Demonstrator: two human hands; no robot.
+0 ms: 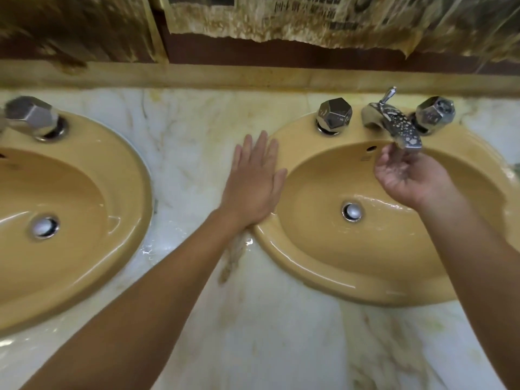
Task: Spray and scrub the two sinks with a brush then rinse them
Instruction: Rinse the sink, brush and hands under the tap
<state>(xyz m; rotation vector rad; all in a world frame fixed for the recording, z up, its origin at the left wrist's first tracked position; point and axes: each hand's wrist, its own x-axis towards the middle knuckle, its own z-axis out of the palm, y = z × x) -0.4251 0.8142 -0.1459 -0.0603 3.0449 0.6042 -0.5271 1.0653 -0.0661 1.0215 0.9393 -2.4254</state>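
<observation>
Two mustard-yellow oval sinks are set in a marble counter. The right sink (323,266) is wet, with water pooled near its drain (351,211). My left hand (253,181) lies flat, fingers apart, on the right sink's left rim. My right hand (408,178) is cupped palm up just under the chrome spout (399,128), holding nothing but water. The left sink (92,170) is partly cut off at the frame's left edge. No brush or spray bottle is in view.
Chrome faceted knobs (334,114) (434,112) flank the spout; another knob (31,115) belongs to the left sink. The marble counter (197,153) between the sinks is wet, with a brownish streak near my left wrist. A stained wall ledge (253,76) runs behind.
</observation>
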